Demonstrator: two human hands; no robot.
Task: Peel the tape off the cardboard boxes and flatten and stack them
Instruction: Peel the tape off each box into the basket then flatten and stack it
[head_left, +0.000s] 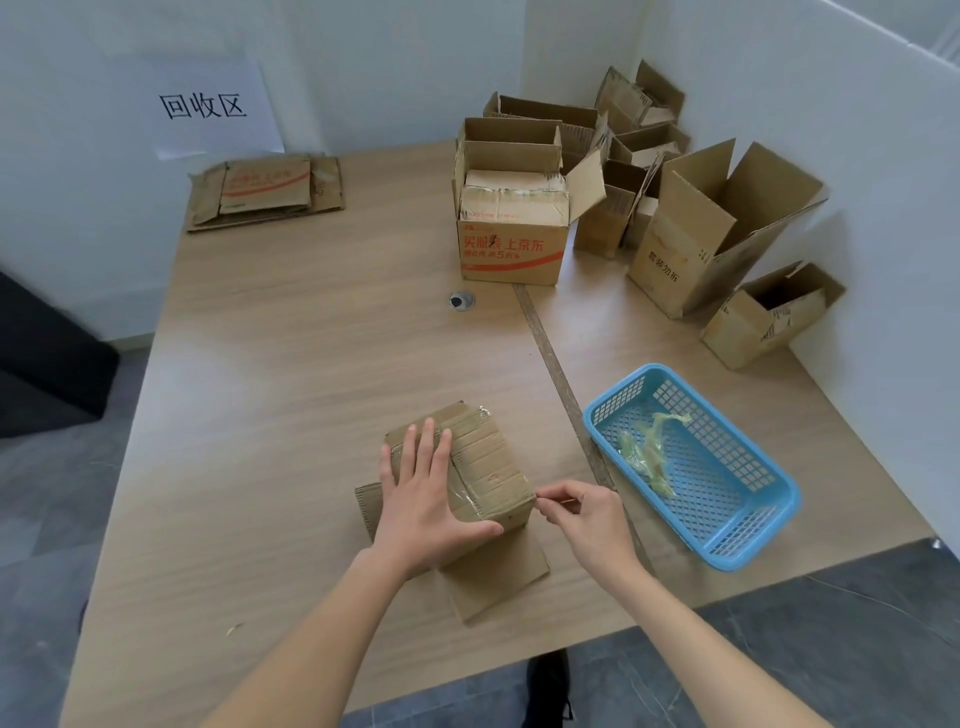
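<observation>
I have a small cardboard box (470, 467) near the front edge of the desk (291, 374), standing with its flaps splayed out flat on the wood beneath it and clear tape (465, 491) across its top face. My left hand (426, 499) lies flat on top of the box, fingers straight and spread, thumb stretched along the near edge, pressing down. My right hand (587, 512) sits just beside the box's right corner, thumb and forefinger pinched together on what looks like a thin strip of the tape; the strip is too fine for me to be sure. To the right, on the desk, a blue plastic basket (748, 525) holds crumpled tape scraps (647, 454). At the far left corner a pile of flattened boxes (267, 189) lies below a wall sign (205, 106) with printed characters. At the far right, a cluster of open boxes (722, 223) stands against the white partition, with a red-printed box (511, 249) in front, flaps up and another box inside it.
</observation>
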